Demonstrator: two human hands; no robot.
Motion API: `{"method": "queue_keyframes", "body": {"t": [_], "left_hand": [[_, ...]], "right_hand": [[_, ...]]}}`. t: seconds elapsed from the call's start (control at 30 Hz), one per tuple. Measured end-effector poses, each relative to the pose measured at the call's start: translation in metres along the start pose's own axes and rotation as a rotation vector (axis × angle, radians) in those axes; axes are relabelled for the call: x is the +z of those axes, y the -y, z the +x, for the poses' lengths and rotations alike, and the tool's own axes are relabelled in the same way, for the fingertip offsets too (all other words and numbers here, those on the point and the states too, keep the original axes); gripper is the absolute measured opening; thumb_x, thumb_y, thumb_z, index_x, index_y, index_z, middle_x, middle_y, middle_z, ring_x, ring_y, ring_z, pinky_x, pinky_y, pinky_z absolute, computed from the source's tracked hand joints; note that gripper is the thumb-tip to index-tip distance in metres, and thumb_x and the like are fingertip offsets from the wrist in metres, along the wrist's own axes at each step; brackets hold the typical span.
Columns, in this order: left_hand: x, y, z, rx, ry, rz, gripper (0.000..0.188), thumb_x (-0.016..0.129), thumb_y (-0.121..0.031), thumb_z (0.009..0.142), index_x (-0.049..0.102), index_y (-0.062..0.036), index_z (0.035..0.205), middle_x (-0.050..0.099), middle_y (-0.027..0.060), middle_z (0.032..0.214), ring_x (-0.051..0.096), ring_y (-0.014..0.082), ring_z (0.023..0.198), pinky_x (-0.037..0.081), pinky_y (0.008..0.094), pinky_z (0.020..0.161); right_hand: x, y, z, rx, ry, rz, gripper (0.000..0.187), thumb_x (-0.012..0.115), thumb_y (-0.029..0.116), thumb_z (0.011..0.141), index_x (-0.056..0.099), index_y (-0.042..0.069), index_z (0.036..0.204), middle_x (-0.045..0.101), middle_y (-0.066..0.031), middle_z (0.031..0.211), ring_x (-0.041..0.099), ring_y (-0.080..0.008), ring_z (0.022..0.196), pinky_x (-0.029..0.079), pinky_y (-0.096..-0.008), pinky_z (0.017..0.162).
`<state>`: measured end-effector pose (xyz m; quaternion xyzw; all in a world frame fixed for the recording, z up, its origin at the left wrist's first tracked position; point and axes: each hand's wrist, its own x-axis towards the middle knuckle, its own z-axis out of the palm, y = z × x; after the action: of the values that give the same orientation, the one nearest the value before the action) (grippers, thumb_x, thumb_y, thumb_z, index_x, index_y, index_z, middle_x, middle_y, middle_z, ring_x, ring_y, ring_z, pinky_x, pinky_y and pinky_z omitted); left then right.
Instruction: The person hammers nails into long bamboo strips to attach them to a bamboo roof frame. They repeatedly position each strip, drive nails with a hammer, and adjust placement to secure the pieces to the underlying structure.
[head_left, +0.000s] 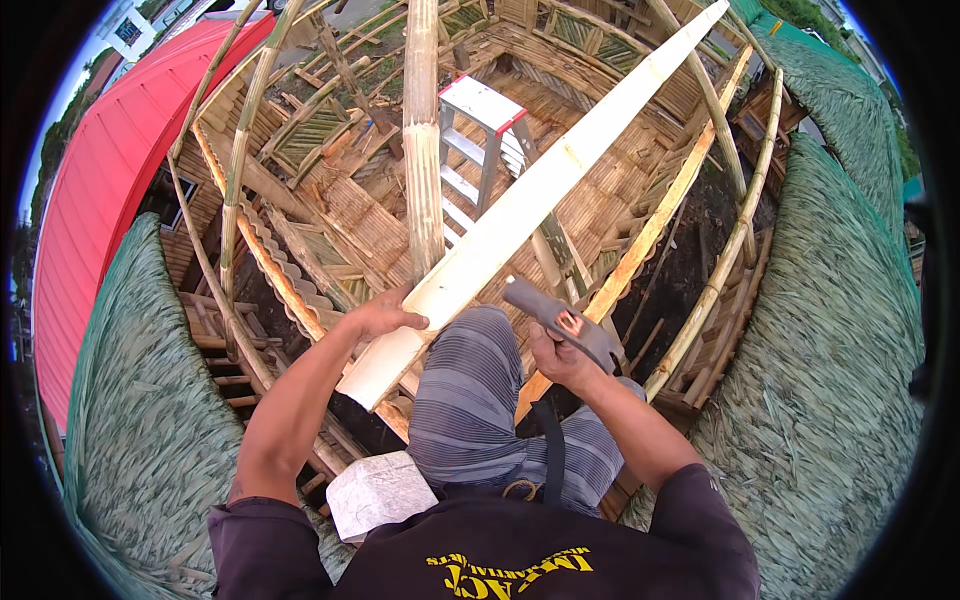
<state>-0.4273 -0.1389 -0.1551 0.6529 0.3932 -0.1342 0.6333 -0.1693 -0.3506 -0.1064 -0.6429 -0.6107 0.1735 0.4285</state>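
Note:
A long pale wooden board (540, 195) slants from beside my left knee up to the far right. My left hand (388, 314) is closed on the board's left edge near its lower end, thumb lying over the top face. To the right of the board, my right hand (562, 360) is wrapped round a dark grey claw hammer (542, 306), close under its head. The hammer's striking face points up and left, apart from the board. Most of its handle is hidden by my hand and arm.
An upright bamboo pole (422, 150) stands behind the board. Below are a stepladder (482, 104) and a bamboo-slat floor. Timber beams (665, 235) and curved bamboo poles (722, 275) frame the opening. Thatch (810, 390) lies on both sides, a red roof (115, 190) at left, a whitish pouch (380, 494) by my hip.

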Motion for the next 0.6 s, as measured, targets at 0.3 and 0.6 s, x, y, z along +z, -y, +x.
{"method": "queue_keyframes", "body": {"t": [0.3,0.6], "left_hand": [[-0.002,0.002,0.000,-0.020,-0.020,-0.011,0.101,0.084,-0.021,0.080,0.026,0.0066,0.158,0.058,0.0218,0.142,0.059,0.0276,0.126,0.046,0.0349,0.108],[-0.004,0.007,0.004,0.002,-0.012,-0.013,0.099,0.084,-0.025,0.080,0.029,0.0083,0.156,0.061,0.0226,0.138,0.061,0.0282,0.123,0.046,0.0354,0.106]], "right_hand": [[0.005,-0.018,0.000,-0.011,0.041,0.081,0.021,0.067,0.017,0.088,0.064,0.002,0.102,0.068,-0.0206,0.080,0.067,-0.0408,0.067,0.052,-0.0475,0.061],[0.012,-0.046,0.003,-0.089,0.205,-0.056,0.014,0.066,0.018,0.087,0.061,0.006,0.093,0.064,-0.0196,0.072,0.066,-0.0421,0.071,0.052,-0.0493,0.064]]}}
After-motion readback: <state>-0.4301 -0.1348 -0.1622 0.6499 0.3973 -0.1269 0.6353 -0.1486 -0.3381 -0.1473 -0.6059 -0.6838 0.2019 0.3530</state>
